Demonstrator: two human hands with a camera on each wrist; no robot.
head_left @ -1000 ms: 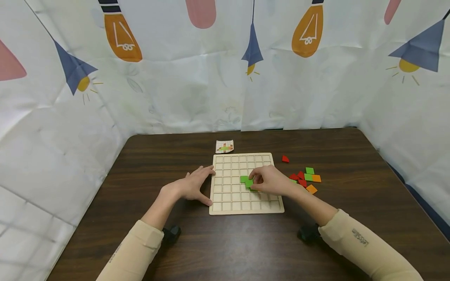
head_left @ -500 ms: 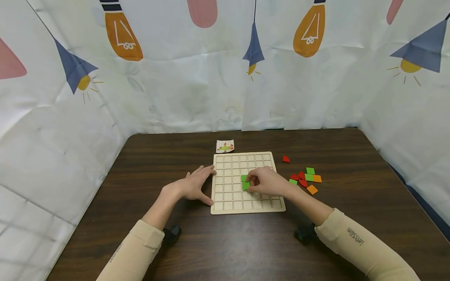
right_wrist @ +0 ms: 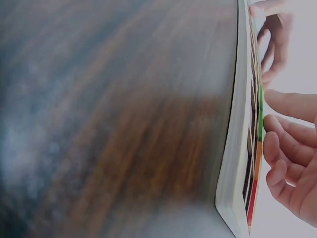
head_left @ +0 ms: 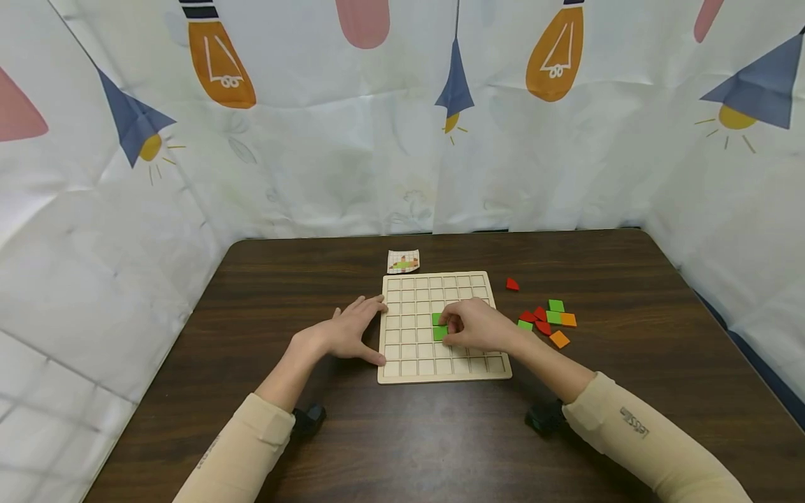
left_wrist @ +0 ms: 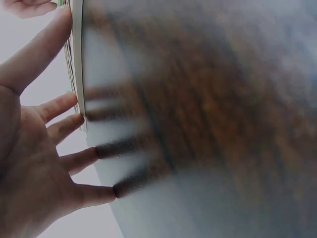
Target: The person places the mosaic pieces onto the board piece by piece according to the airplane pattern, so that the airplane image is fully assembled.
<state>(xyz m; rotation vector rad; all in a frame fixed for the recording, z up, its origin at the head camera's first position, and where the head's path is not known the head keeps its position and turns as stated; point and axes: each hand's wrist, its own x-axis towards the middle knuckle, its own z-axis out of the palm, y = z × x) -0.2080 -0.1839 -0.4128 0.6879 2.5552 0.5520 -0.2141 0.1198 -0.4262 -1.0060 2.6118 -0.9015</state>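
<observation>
A light wooden grid board (head_left: 402, 363) lies on the dark table. Along its left edge my left hand (head_left: 344, 330) spreads its fingers, and its thumb and some fingertips touch the rim. My right hand (head_left: 481, 325) is over the board's middle, with thumb and bent fingers at a green square tile (head_left: 439, 333) set in the grid. Another green tile (head_left: 435, 318) sits just above it, partly behind the fingers. In the right wrist view, fingertips touch green on the board, and an orange tile (right_wrist: 257, 159) and a red tile (right_wrist: 251, 202) follow; the right hand hides these in the head view.
Right of the board lie loose green, red and orange tiles (head_left: 560, 340), with one red tile (head_left: 512, 284) farther back. A small pattern card (head_left: 403, 262) rests behind the board. A printed white curtain (head_left: 352, 168) hangs around the table (head_left: 440, 440).
My right hand has shifted slightly left, and the green tile that was skewed at its fingertips now lies square in the grid. The left hand has stayed at the board's edge.
</observation>
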